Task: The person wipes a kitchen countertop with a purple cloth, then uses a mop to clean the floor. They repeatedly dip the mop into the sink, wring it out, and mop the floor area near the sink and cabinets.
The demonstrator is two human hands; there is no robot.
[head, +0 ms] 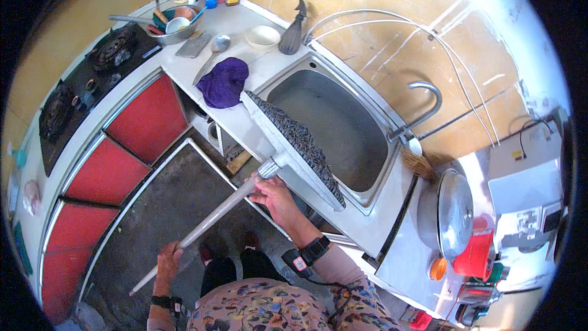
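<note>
Across my body I hold a broom-like flat mop by its pale pole (212, 219). My left hand (169, 259) grips the pole toward its lower end. Near the mop head my right hand (274, 195) has its fingers around the pole, just below the grey ribbed collar (268, 168). The long white mop head (285, 158) is raised at the sink's front edge, with its dark shaggy pad (298, 140) turned toward the basin. Behind it, the steel sink (340, 124) holds cloudy grey water. A purple cloth (224, 83) lies on the counter by the head's far end.
A dark spray bottle (291, 32), a white bowl (262, 37) and a large spoon (216, 53) stand or lie behind the cloth. The faucet (420, 105) rises at the sink's right. Beyond it are a small straw brush (418, 165) and a large lidded pot (452, 214). Red cabinets (147, 122) line the left.
</note>
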